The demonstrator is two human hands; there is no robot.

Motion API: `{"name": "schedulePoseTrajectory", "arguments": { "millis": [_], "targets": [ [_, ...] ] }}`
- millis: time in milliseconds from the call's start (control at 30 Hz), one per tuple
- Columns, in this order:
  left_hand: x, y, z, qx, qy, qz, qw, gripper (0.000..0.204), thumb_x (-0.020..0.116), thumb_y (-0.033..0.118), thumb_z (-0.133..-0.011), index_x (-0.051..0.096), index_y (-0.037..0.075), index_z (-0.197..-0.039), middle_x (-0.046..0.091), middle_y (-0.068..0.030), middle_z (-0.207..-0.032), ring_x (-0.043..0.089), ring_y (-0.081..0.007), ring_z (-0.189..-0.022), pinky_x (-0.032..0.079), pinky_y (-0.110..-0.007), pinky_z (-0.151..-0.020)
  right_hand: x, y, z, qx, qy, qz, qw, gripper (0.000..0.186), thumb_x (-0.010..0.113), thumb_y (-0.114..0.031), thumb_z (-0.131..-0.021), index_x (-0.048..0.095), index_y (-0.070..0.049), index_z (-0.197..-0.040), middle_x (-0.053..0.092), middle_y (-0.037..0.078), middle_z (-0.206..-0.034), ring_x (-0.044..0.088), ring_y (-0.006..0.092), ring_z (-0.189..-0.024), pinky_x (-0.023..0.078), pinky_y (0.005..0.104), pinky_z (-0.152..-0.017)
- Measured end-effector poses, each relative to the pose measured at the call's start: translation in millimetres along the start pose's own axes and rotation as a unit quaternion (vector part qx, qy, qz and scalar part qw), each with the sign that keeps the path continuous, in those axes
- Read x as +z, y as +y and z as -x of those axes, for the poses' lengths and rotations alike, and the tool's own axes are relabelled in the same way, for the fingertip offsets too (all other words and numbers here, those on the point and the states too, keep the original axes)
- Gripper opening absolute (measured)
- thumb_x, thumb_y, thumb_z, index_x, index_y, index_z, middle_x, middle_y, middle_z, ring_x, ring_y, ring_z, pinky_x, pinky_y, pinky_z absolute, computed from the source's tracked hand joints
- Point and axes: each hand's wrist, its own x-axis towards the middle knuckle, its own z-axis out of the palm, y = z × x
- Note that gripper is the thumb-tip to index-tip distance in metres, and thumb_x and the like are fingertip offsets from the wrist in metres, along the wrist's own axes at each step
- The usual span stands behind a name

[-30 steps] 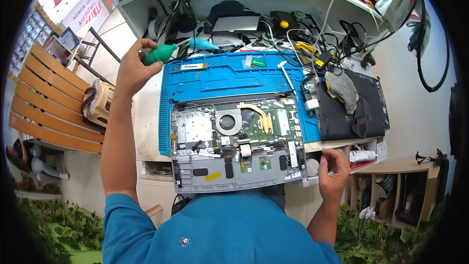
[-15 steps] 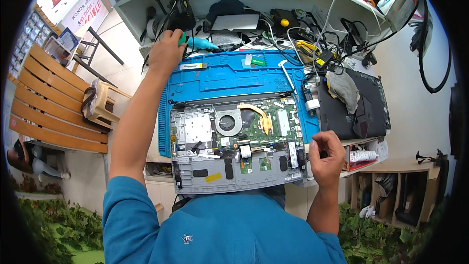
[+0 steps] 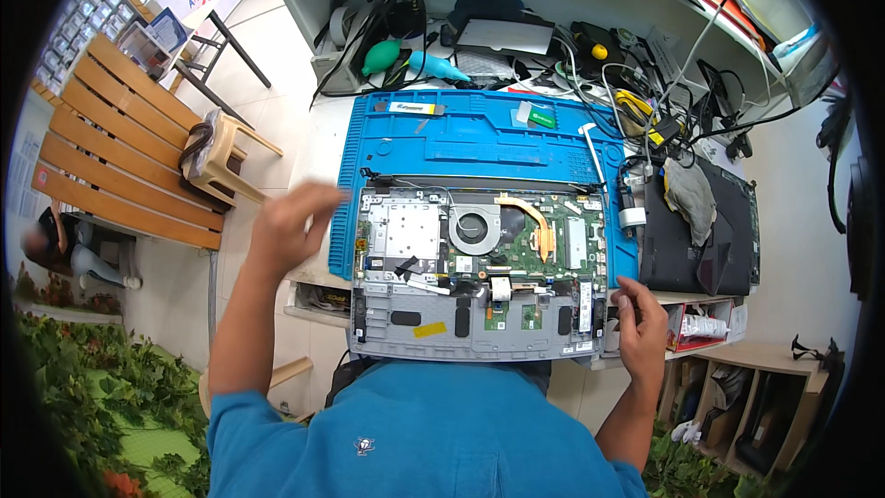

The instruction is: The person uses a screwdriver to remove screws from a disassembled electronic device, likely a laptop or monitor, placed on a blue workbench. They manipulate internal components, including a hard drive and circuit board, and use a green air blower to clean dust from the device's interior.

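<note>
A laptop base [image 3: 406, 321] with its cover off lies in front of me, its fan [image 3: 474, 229], copper heat pipe [image 3: 544, 238] and green circuit board [image 3: 576, 207] exposed. My left hand [image 3: 293, 221] hangs in the air left of the laptop, fingers bent and smeared by motion; whether it holds anything does not show. At the laptop's right front corner is my right hand [image 3: 643, 327], its fingers curled in; what they hold, if anything, is hidden. A blue repair mat [image 3: 442, 152] lies beneath and behind the laptop. On the mat's right rests a thin white tool [image 3: 592, 152].
Behind the mat lie a green rubber bulb [image 3: 381, 56], a light-blue bulb blower [image 3: 438, 65] and tangled cables [image 3: 645, 111]. A dark laptop [image 3: 710, 240] with a grey cloth [image 3: 690, 198] on it sits to the right. A plastic stool [image 3: 226, 157] stands at the left.
My left hand has let go of the green bulb at the back and come toward me, left of the laptop. My right hand stays by the laptop's right front corner. The view has shifted.
</note>
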Motion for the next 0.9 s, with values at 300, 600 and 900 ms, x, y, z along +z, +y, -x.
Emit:
{"name": "schedulePoseTrajectory", "arguments": {
  "millis": [300,600,900],
  "targets": [
    [4.0,58.2,108.2,-0.045,-0.109,0.106,0.987,0.064,0.09,0.0,-0.071,0.08,0.014,-0.132,0.071,-0.0136,-0.146,0.073,-0.0351,-0.128,0.063,-0.044,-0.105,-2.2,-13.8,3.5,0.043,-0.06,-0.038,0.997,0.027,0.064,-0.007,-0.11,0.074,0.007,-0.131,0.067,0.002,-0.082,0.059,0.0074,-0.064,0.049,0.0277,-0.059],
    [32.0,36.8,137.4,0.053,-0.03,0.065,0.996,0.066,0.094,0.008,-0.065,0.081,0.012,-0.129,0.072,-0.0187,-0.146,0.072,-0.0371,-0.133,0.064,-0.044,-0.109,-1.9,-49.6,-3.5,-0.106,-0.017,0.083,0.991,0.031,0.071,-0.002,-0.101,0.073,0.001,-0.132,0.071,0.012,-0.095,0.068,0.0178,-0.077,0.052,0.0311,-0.065],
    [41.3,25.1,144.2,0.115,0.02,0.05,0.992,0.056,0.096,0.014,-0.069,0.081,0.007,-0.122,0.074,-0.022,-0.14,0.076,-0.0392,-0.126,0.067,-0.045,-0.104,119.1,-155.8,-116.1,-0.36,-0.176,0.196,0.895,0.071,0.081,-0.052,-0.097,0.067,0.005,-0.138,0.076,0.023,-0.115,0.074,0.0412,-0.109,0.059,0.052,-0.092]
  ]
}}
